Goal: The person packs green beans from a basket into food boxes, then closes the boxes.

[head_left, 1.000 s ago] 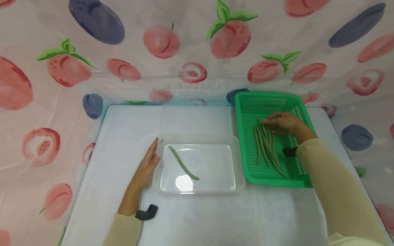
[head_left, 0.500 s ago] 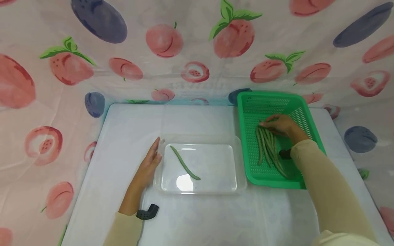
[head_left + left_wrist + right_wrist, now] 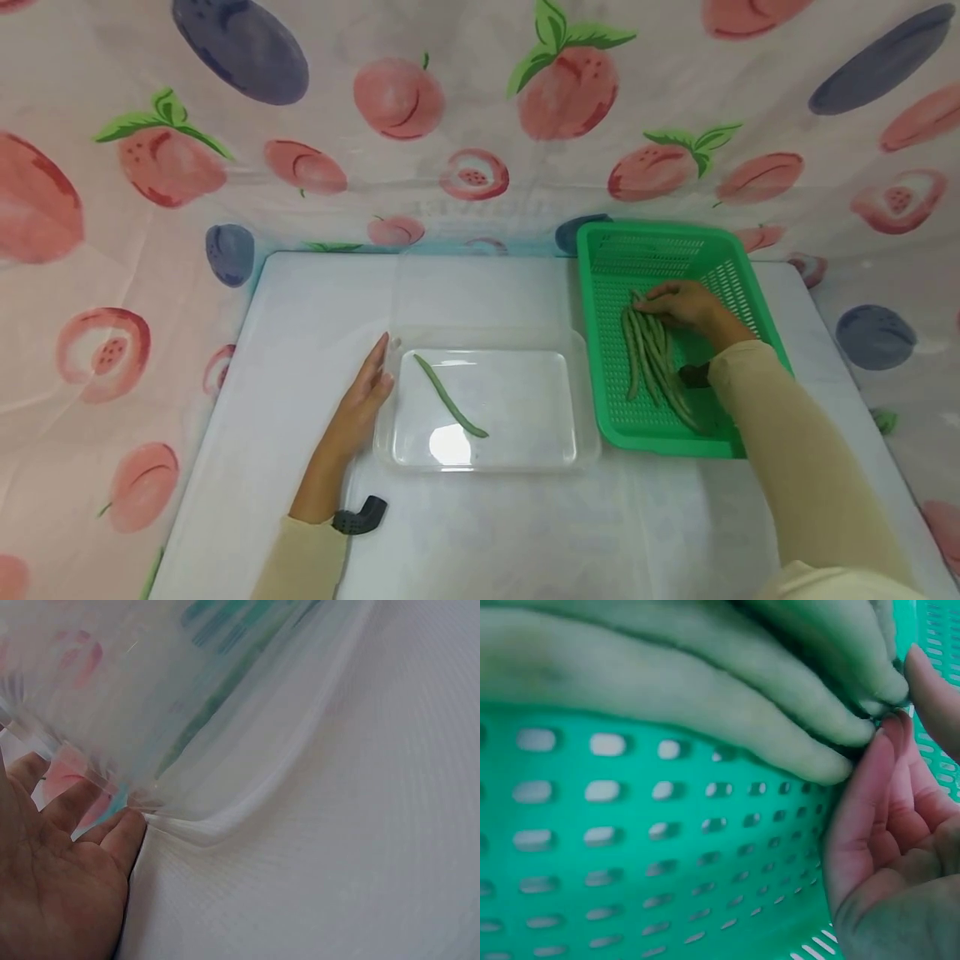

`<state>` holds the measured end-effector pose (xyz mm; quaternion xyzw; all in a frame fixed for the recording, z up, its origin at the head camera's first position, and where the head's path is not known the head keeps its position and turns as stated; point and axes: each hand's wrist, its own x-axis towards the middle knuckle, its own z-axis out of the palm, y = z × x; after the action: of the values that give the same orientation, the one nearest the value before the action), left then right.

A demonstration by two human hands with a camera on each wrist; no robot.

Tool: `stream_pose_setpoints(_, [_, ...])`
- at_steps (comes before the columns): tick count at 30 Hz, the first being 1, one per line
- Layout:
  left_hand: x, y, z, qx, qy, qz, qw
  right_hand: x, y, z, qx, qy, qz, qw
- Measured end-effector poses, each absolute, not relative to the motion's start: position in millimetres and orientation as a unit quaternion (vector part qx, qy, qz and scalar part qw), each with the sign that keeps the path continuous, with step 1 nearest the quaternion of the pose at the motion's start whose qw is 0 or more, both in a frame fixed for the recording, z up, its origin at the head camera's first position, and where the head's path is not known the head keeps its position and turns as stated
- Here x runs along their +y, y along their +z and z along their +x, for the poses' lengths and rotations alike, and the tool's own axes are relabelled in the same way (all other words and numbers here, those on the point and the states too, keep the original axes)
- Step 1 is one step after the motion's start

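In the head view, my left hand (image 3: pixel 360 408) rests against the left side of a clear plastic container (image 3: pixel 585 400), fingers extended along its wall. A single green bean (image 3: pixel 448 398) lies slantwise inside this container. On the right, my right hand (image 3: pixel 686 304) reaches into a green perforated basket (image 3: pixel 588 350). There it pinches at the far ends of a bunch of green beans (image 3: pixel 652 358). The right wrist view shows the thumb and fingertips closing around the tips of the beans (image 3: pixel 780 697); which bean they grip is hidden.
Both containers stand on a white-covered table (image 3: pixel 487 533), the basket close to the container's right edge. Behind them rises a fruit-patterned curtain (image 3: pixel 480 92). Dark wrist-camera mounts (image 3: pixel 360 517) sit on both wrists.
My right hand has shifted slightly within the basket, its fingers drawing in toward the bean ends, and the bunch has moved a little. The left hand keeps its place on the container.
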<state>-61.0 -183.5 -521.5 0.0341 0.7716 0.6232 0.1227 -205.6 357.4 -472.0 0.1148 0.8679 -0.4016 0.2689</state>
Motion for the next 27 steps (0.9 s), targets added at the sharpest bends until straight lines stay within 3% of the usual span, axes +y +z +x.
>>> stream_pose_setpoints(27, [-184, -521, -62, 0.777, 0.617, 0.036, 0.118, 355, -436, -192, 0.813, -0.500, 0.069, 0.290])
